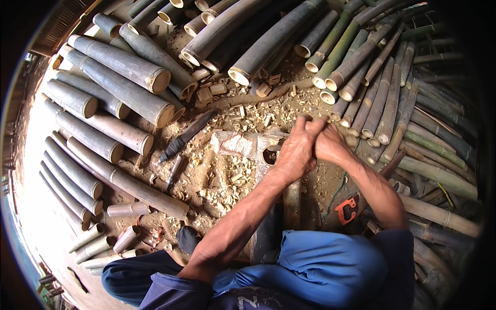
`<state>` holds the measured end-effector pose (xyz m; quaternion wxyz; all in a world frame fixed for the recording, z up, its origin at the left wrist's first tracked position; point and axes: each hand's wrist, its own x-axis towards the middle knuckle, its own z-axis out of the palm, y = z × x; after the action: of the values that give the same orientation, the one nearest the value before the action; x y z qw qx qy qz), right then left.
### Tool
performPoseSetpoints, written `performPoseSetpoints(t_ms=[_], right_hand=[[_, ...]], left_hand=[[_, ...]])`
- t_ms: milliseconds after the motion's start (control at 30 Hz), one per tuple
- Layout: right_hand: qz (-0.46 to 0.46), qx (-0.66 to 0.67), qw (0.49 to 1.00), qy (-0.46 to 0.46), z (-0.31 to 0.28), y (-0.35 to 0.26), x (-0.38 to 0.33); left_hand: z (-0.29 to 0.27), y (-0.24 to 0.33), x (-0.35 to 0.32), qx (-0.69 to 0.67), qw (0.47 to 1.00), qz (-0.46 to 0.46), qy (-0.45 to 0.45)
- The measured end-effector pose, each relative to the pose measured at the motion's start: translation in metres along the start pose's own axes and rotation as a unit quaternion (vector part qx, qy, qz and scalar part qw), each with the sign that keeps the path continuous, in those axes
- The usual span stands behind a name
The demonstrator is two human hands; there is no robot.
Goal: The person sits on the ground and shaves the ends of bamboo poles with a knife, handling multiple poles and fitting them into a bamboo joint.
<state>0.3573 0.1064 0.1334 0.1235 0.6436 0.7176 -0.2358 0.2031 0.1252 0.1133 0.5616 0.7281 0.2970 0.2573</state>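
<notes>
My left hand (297,147) and my right hand (329,142) are pressed together ahead of my knees, both with fingers curled. Whatever they grip, if anything, is hidden by the hands. Just left of them lies a wooden work block (235,144) with a pale, chipped top, joined to a piece with a dark hole. Below my left wrist, a short bamboo length (292,199) runs toward my lap. Pale shavings (235,181) cover the ground around the block.
A dark blade tool with a wrapped handle (173,148) lies left of the block, beside a smaller dark tool (175,171). An orange-handled saw (347,209) rests near my right knee. Cut bamboo poles (119,62) are stacked at left, far side and right (385,121).
</notes>
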Motion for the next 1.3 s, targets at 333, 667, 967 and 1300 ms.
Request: performPoseSetpoints(t_ms=[333,667,967,1300], right_hand=[[-0.138,-0.07,0.987,0.033,0.001,-0.02,0.032],[0.202,0.31,0.927,-0.068,0.053,0.035,-0.12],[0.132,0.439,0.889,-0.013,0.095,0.023,-0.126],[0.123,0.417,0.9,-0.03,0.084,0.002,-0.114]], left_hand=[[0.015,-0.011,-0.021,0.023,0.985,-0.044,0.167],[-0.106,-0.023,-0.022,0.494,0.833,0.045,-0.245],[-0.133,-0.082,-0.025,0.592,0.732,0.224,-0.251],[-0.132,-0.082,-0.031,0.625,0.706,0.253,-0.216]])
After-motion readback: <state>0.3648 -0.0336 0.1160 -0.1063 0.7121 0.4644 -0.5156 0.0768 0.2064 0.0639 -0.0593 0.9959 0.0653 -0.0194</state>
